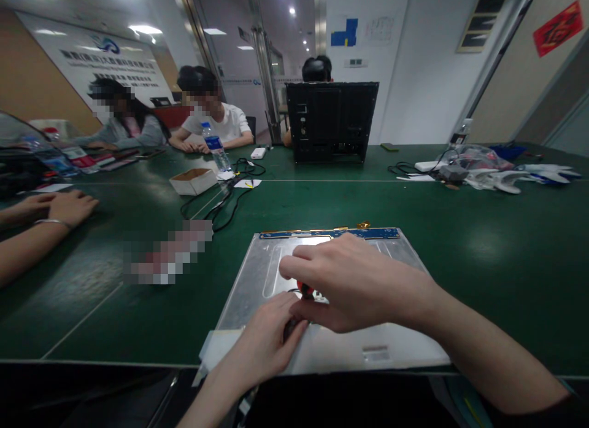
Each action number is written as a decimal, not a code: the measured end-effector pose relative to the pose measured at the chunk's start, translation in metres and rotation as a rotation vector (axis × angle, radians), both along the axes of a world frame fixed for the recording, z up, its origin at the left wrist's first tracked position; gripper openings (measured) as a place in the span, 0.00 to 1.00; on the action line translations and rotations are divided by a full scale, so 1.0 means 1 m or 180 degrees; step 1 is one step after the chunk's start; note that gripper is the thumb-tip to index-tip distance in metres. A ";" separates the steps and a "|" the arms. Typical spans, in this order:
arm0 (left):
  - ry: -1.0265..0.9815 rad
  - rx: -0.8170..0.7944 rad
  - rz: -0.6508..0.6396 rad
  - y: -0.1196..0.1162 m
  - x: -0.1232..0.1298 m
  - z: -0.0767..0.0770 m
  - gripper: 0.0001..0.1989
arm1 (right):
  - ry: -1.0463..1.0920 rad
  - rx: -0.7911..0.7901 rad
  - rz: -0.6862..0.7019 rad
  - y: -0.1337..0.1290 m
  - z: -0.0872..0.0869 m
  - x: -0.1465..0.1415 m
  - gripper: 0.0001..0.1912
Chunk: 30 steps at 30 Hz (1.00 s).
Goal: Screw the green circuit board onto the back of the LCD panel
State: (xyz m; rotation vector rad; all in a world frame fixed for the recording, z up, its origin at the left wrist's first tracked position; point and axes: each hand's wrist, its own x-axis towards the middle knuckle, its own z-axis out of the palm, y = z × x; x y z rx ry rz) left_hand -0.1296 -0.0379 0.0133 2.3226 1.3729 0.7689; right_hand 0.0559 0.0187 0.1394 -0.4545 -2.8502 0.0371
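Note:
A flat, silvery display panel [243, 293] lies on the table before me, with a narrow blue circuit board [317, 234] along its far edge. My right hand [359, 280] is closed from above around the red and black handle of a screwdriver [304, 288], held upright over the panel's middle; its tip is hidden. Right beside it, my left hand [269, 330] rests on the panel with thumb and fingers drawn together. Something dark shows between those fingers, too covered to name. A small part of the panel under both hands is hidden.
A black monitor-like unit [331, 124] stands across the green table [483, 280]. Cables, an open box [193, 181] and a water bottle [214, 145] lie ahead-left. Plastic bags [492, 167] are at the far right. Another person's hands [69, 208] rest at the left; other people sit beyond.

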 end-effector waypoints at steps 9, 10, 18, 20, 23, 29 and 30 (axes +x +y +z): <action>0.0165 -0.0092 -0.0042 0.000 -0.002 -0.003 0.06 | -0.0096 0.0100 -0.0173 0.002 -0.001 -0.003 0.08; 0.0188 -0.0084 -0.0042 0.000 -0.003 -0.003 0.07 | -0.0083 0.0141 -0.0177 0.002 -0.002 -0.003 0.09; 0.0239 -0.0006 -0.0024 0.000 -0.004 -0.008 0.07 | 0.0008 0.0324 -0.0180 0.003 -0.006 -0.003 0.11; 0.0217 0.0003 -0.0015 0.000 -0.003 -0.007 0.07 | 0.0024 0.0353 -0.0197 0.003 -0.006 -0.003 0.12; 0.0200 -0.0033 -0.0025 0.000 -0.003 -0.007 0.07 | -0.0026 0.0316 -0.0208 0.003 -0.006 -0.004 0.12; 0.0189 -0.0033 -0.0058 0.001 -0.004 -0.007 0.06 | -0.0045 0.0105 -0.0100 0.003 -0.002 -0.001 0.07; 0.0176 -0.0013 -0.0071 0.001 -0.004 -0.006 0.06 | -0.0053 0.0051 -0.0075 0.003 -0.001 0.000 0.06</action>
